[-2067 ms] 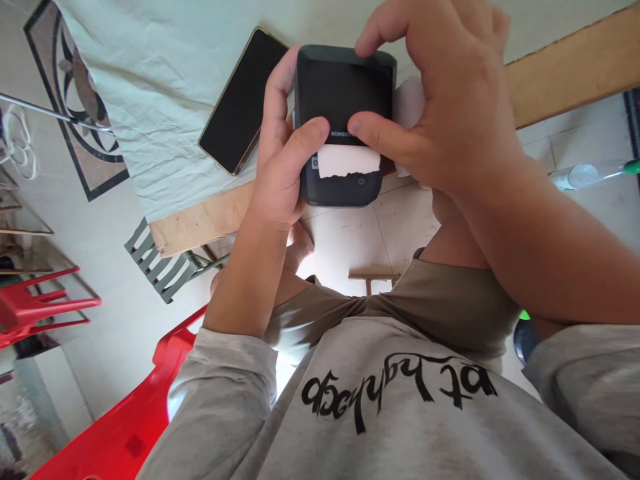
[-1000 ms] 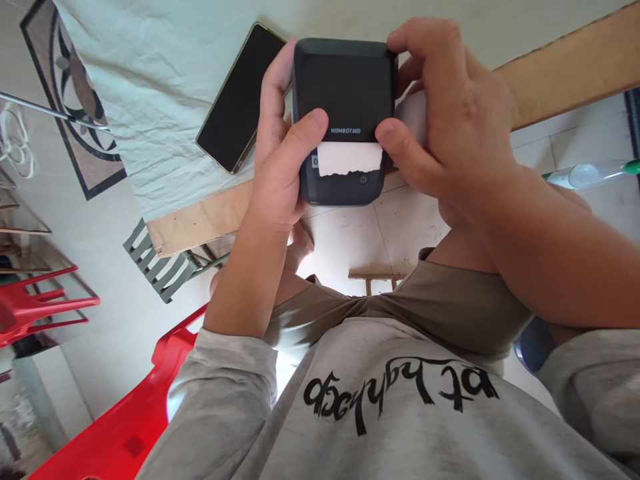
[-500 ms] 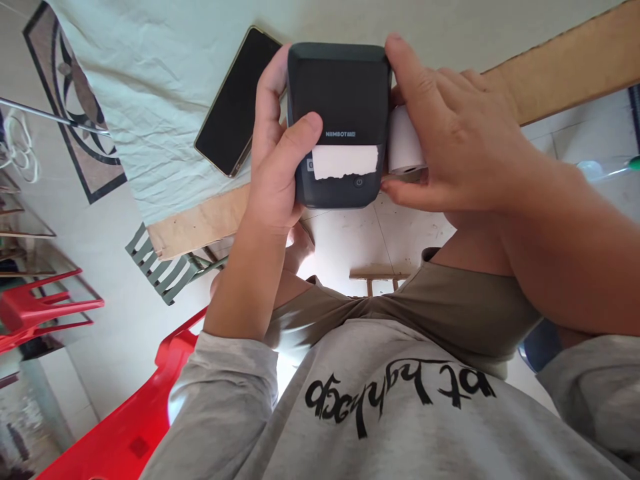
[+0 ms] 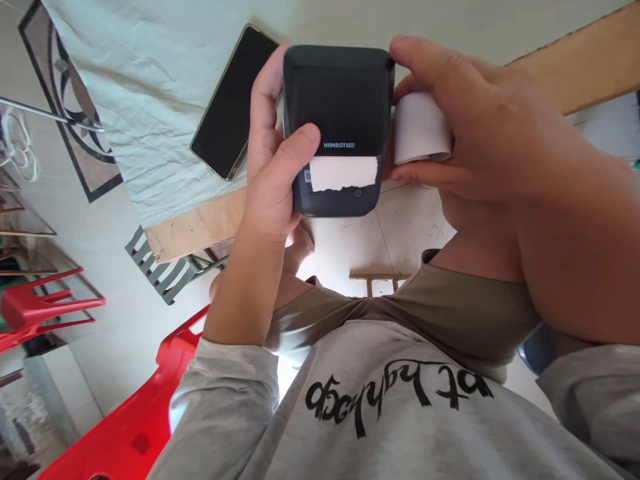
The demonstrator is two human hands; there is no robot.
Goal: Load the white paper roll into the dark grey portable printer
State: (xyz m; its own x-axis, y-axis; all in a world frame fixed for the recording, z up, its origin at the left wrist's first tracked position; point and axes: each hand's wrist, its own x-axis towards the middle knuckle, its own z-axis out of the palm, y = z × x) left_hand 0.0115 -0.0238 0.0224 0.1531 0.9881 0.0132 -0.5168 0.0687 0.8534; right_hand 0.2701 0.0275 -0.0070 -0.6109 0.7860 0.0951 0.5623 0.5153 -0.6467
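A small dark label printer [image 4: 340, 107] is held up over the table's near edge. A torn white strip of paper [image 4: 343, 173] sticks out of its slot. My left hand [image 4: 273, 173] grips the printer's left side, thumb laid across its front beside the strip. My right hand [image 4: 470, 127] is at the printer's right side and holds a white paper roll [image 4: 420, 127], with a fingertip resting on the printer's top right corner.
A black phone [image 4: 230, 103] lies on the pale cloth [image 4: 150, 80] covering a wooden table [image 4: 195, 223]. A red plastic chair [image 4: 125, 427] stands at my lower left and another red chair [image 4: 35, 310] at far left. A slatted green chair [image 4: 160, 270] is under the table.
My right hand has left the printer's front and picked up the white paper roll beside it. The printer has shifted slightly left and toward me. The left hand keeps its grip.
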